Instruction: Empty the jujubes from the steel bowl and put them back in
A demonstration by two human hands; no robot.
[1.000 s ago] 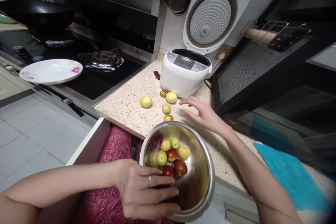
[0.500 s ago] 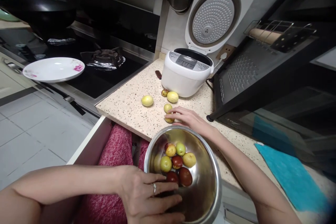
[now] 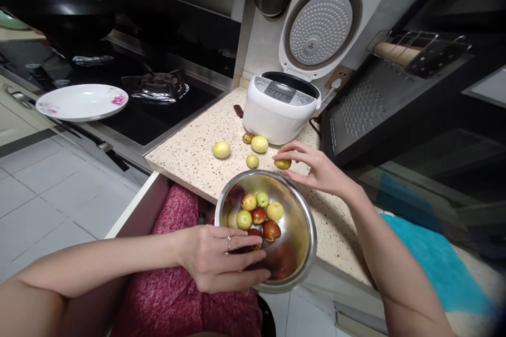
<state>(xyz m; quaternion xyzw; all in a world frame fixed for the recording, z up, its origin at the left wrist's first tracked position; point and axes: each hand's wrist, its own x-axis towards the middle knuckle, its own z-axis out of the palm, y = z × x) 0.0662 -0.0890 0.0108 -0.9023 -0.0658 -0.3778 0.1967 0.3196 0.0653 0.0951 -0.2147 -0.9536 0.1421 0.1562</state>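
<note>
My left hand, a ring on one finger, grips the near left rim of a shiny metal bowl. Its fingers reach inside over the jujubes; the thumb is hidden. Several green-yellow and red-brown jujubes lie together in the bowl. Just beyond the far right rim, my right hand pinches a yellow-brown jujube between thumb and fingers. To its left on the counter lie a small green jujube, a pale yellow one, another yellow one and a brown-spotted one.
A white rice cooker with its lid up stands behind the jujubes. At right are a black oven and a blue cloth. A floral plate sits by the stove at left, below a black wok. An open drawer juts out.
My right hand has moved right with a jujube pinched in its fingers, away from the small green one. The bowl and my left hand have shifted away from me, toward the counter.
</note>
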